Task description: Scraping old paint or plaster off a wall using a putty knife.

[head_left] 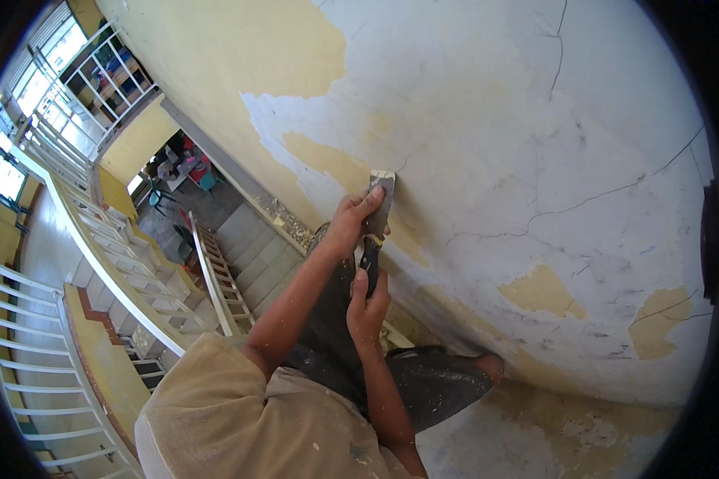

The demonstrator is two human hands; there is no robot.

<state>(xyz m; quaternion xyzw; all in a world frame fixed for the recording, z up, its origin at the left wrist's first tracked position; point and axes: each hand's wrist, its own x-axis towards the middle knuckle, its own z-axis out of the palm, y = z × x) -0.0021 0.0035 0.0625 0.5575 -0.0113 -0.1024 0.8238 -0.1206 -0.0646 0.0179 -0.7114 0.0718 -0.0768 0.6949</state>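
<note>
Both my hands are on a scraper (387,195) with a flat grey blade and a dark handle. My left hand (350,225) grips the blade, its thumb lying along the flat face. Lower down, my right hand (367,313) is wrapped around the handle. The blade points up at the wall (471,160), and pale flakes cling to its tip. Whether the tip touches the wall, I cannot tell. Around it, yellow paint (327,156) remains in ragged patches, while the bared surface is whitish and cracked.
Stairs (268,259) drop away on the left, with paint flakes (287,223) along their wall-side edge. White railings (96,247) flank the stairwell. Chairs (206,180) and a table stand on the floor below. My bent leg (431,387) is close to the wall.
</note>
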